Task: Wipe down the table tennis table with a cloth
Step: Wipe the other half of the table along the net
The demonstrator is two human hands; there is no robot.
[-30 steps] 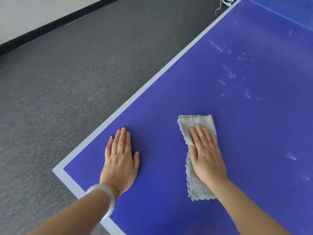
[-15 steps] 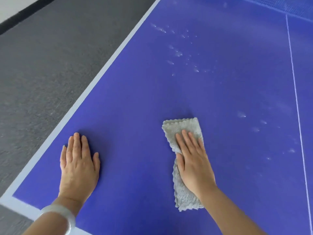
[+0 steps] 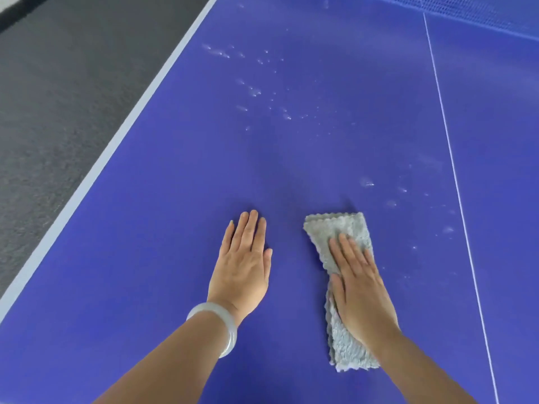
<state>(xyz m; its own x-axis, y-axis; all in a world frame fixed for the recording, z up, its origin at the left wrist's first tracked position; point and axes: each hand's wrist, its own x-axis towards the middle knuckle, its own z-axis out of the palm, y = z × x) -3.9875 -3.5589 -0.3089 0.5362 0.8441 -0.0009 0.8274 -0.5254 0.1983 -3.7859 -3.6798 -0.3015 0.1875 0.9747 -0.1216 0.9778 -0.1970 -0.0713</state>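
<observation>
A folded grey cloth (image 3: 341,228) lies on the blue table tennis table (image 3: 175,185). My right hand (image 3: 360,290) presses flat on the cloth with straight fingers, covering its middle. Palm down on the bare surface, my left hand (image 3: 243,263) rests flat a little left of the cloth, fingers straight and together. A pale bangle (image 3: 217,325) sits on the left wrist. Whitish droplets or specks (image 3: 253,91) dot the table ahead of the hands, and more specks (image 3: 393,202) lie right of the cloth.
A white edge stripe (image 3: 116,141) runs along the table's left side, with grey carpet (image 3: 58,97) beyond it. A thin white centre line (image 3: 455,170) crosses the surface at the right. The blue net (image 3: 481,10) spans the far end.
Both hands and the cloth have moved right and away from the table's left corner. The corner has left the view and the centre line and net have come in.
</observation>
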